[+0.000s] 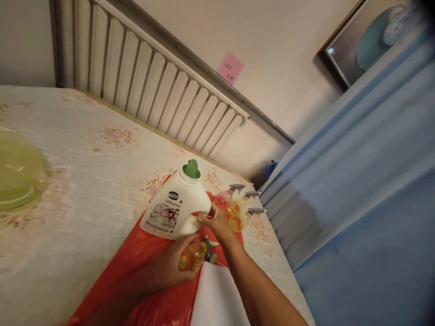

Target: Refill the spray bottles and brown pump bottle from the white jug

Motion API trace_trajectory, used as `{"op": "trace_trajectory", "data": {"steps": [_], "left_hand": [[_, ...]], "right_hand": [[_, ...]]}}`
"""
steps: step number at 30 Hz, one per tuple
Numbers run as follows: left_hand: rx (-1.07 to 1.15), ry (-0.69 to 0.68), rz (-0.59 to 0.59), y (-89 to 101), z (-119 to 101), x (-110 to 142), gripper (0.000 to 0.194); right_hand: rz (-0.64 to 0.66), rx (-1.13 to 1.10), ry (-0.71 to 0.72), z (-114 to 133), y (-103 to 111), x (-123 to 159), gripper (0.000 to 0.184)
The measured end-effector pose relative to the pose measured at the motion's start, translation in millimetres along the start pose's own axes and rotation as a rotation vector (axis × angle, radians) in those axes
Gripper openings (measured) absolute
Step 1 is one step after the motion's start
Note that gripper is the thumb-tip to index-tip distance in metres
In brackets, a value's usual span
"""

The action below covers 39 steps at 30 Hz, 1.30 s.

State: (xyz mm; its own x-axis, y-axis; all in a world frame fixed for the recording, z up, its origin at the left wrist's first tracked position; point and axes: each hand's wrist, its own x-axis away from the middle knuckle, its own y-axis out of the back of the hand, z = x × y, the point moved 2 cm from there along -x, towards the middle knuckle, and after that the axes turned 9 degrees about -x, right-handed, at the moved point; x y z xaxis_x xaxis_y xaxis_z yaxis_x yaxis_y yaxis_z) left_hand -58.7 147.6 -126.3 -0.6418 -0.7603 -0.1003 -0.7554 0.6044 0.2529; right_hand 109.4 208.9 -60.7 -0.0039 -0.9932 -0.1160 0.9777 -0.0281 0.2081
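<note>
A white detergent jug (190,197) with a printed label stands upright, its cap off and a green pour spout (191,170) showing in the neck. My right hand (217,222) grips the jug at its handle; some fingers are hidden behind it. Just in front of the jug, my left hand (175,262) is wrapped round a small clear spray bottle (197,254) that looks yellow-orange and lies tilted. Beside the bottle's right end is a grey spray head (210,253) with a white trigger; whether the two are joined I cannot tell.
Several spray bottles (235,208) with grey heads stand behind my right hand. A red plastic sheet (163,290) and a white sheet (217,294) lie on the flowered tablecloth (84,176). At left is a yellowish translucent basin (20,167); a blue curtain (367,181) hangs at right.
</note>
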Motion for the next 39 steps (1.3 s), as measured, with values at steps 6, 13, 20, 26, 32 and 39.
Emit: {"op": "trace_trajectory", "data": {"steps": [6, 13, 20, 26, 32, 39], "left_hand": [[0.005, 0.026, 0.030, 0.3, 0, -1, 0.082], [-0.086, 0.038, -0.018, -4.9, 11, -3, 0.087], [-0.118, 0.090, 0.011, -0.4, -6, 1, 0.081], [-0.123, 0.083, 0.024, -0.2, -7, 1, 0.082], [-0.061, 0.028, -0.023, -4.0, 9, -1, 0.076], [-0.068, 0.036, -0.025, -3.4, 8, 0, 0.075]], "right_hand": [[-0.066, 0.353, -0.098, -35, 44, 40, 0.028], [-0.009, 0.634, -0.152, -63, 50, 85, 0.012], [0.096, 0.703, -0.157, -72, 48, 87, 0.010], [-0.072, 0.724, -0.156, -71, 66, 81, 0.023], [-0.254, 0.580, -0.091, -55, 82, 81, 0.013], [-0.276, 0.201, -0.056, -13, 90, 74, 0.026]]}}
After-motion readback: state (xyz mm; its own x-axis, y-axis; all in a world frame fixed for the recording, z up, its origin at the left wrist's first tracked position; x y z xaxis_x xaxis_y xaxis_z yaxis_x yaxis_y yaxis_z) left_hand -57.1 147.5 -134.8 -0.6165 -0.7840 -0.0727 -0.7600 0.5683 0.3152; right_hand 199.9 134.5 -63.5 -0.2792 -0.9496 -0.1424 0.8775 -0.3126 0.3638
